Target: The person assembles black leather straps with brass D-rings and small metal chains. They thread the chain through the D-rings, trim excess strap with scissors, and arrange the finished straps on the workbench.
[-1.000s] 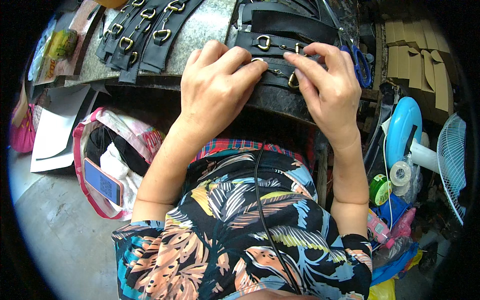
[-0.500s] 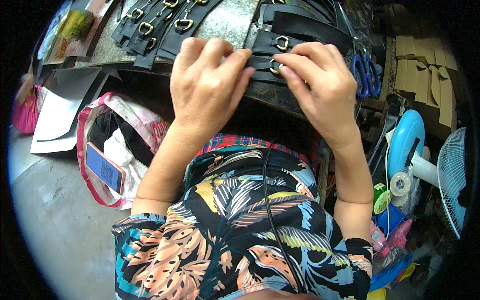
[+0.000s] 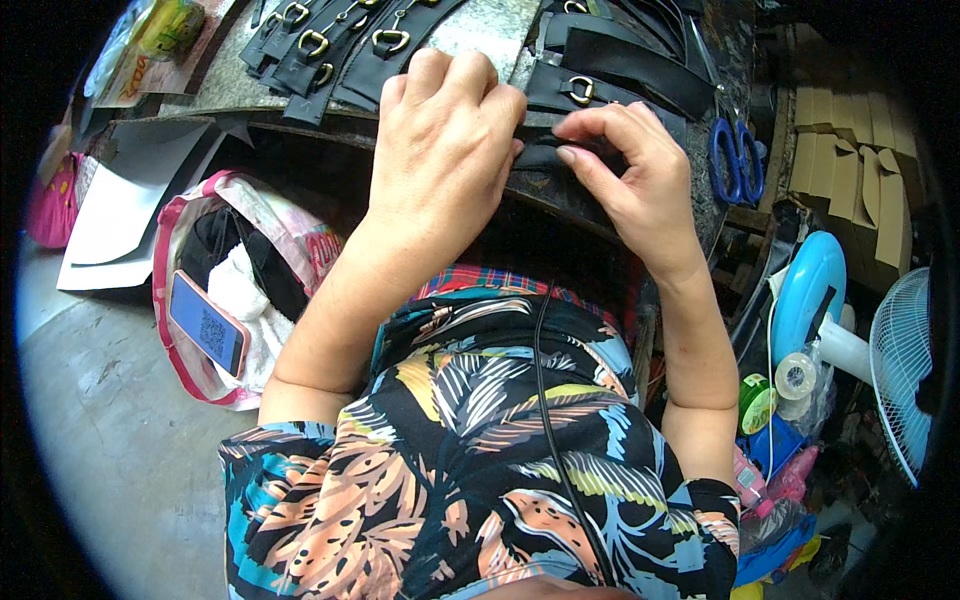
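At the front edge of the work table, a short black strap [image 3: 540, 154] spans the space between my two hands. My left hand [image 3: 440, 145] is closed on its left end, the fingertips mostly hidden behind the knuckles. On the other end, my right hand [image 3: 638, 185] pinches the strap between thumb and bent forefinger. Just beyond lies a black strap with a gold D-shaped ring [image 3: 579, 91]. More black straps with gold rings and buckles [image 3: 390, 42] lie side by side farther left.
Blue-handled scissors [image 3: 737, 160] sit at the table's right side. A pink-edged bag [image 3: 185, 340] with a phone [image 3: 208, 323] on top stands lower left. Cardboard boxes [image 3: 850, 180] and a white fan [image 3: 900, 370] are at right. A thin black cable [image 3: 545, 400] runs down my shirt.
Both hands have shifted nearer to me in the view's middle, the left one also rightward. The gold ring that showed by my right fingertips is now out of sight.
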Tool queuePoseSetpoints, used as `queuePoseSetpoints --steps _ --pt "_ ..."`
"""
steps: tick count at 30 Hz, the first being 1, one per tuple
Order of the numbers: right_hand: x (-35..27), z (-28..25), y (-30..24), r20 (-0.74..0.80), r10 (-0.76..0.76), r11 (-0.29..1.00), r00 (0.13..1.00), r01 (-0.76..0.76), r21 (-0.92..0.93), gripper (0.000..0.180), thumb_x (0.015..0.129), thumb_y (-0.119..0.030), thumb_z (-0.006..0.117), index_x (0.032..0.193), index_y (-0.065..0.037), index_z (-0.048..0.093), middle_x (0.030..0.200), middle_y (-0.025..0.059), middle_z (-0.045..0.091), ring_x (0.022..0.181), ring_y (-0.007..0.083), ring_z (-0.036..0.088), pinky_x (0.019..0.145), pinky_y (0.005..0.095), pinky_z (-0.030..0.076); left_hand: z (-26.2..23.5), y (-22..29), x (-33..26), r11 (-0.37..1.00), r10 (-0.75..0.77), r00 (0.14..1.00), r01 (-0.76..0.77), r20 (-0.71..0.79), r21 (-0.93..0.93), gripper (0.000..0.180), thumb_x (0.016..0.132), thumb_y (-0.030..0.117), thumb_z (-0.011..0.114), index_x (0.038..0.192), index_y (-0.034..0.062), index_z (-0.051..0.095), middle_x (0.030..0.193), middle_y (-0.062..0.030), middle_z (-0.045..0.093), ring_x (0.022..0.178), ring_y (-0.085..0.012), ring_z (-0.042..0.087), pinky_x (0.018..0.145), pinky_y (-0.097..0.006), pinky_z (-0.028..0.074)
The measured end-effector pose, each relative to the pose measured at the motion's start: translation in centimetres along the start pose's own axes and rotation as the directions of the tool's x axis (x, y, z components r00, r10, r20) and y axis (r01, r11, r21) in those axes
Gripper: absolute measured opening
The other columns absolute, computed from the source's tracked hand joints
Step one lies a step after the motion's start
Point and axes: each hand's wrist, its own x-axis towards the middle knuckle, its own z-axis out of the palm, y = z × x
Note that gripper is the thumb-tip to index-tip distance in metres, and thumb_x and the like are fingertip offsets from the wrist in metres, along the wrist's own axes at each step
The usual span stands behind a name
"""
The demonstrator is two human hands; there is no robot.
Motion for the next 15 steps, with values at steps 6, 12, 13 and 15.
queuePoseSetpoints --steps 6,12,13,15 --pt "-0.5 -0.1 0.3 0.017 0.182 0.961 0.983 -0.181 0.21 0.015 0.084 -0.008 0.08 0.098 -0.006 0.074 0.087 0.0052 0.071 0.079 0.0174 0.066 0.072 0.0301 0.053 0.2 0.0 0.2 0.835 -0.094 0.992 0.122 0.079 -0.537 0.023 0.084 -0.001 0.075 0.106 0.0021 0.067 0.088 -0.0069 0.068 0.078 -0.0149 0.064 0.07 -0.029 0.051" --pt "-0.8 -0.9 0.1 -0.004 0.286 0.783 0.958 -0.231 0.578 0.009 0.088 -0.007 0.079 0.095 -0.002 0.074 0.087 0.0015 0.07 0.084 0.0109 0.064 0.076 0.0259 0.051 0.6 -0.3 0.7 0.171 -0.318 0.868 0.448 0.381 -0.878 0.025 0.094 0.009 0.074 0.117 0.0016 0.068 0.094 0.0 0.069 0.082 -0.0043 0.064 0.065 -0.02 0.053" --pt "-0.7 -1.0 0.2 0.0 0.246 0.836 0.969 -0.213 0.506 0.01 0.087 -0.009 0.08 0.093 -0.003 0.075 0.086 0.0029 0.07 0.084 0.0127 0.064 0.078 0.0268 0.05 0.7 -0.2 0.7 0.166 -0.312 0.871 0.443 0.379 -0.881 0.025 0.094 0.009 0.074 0.117 0.0016 0.068 0.094 0.0 0.069 0.082 -0.0043 0.063 0.065 -0.02 0.053" --pt "-0.6 -0.8 0.2 0.026 0.237 0.882 0.971 -0.226 0.413 0.012 0.086 -0.011 0.081 0.092 -0.003 0.075 0.086 0.0037 0.07 0.083 0.0141 0.064 0.078 0.0277 0.05 0.8 -0.2 0.8 0.149 -0.302 0.872 0.441 0.384 -0.885 0.026 0.093 0.008 0.075 0.118 0.0013 0.068 0.094 0.0 0.069 0.082 -0.0044 0.063 0.066 -0.02 0.053"
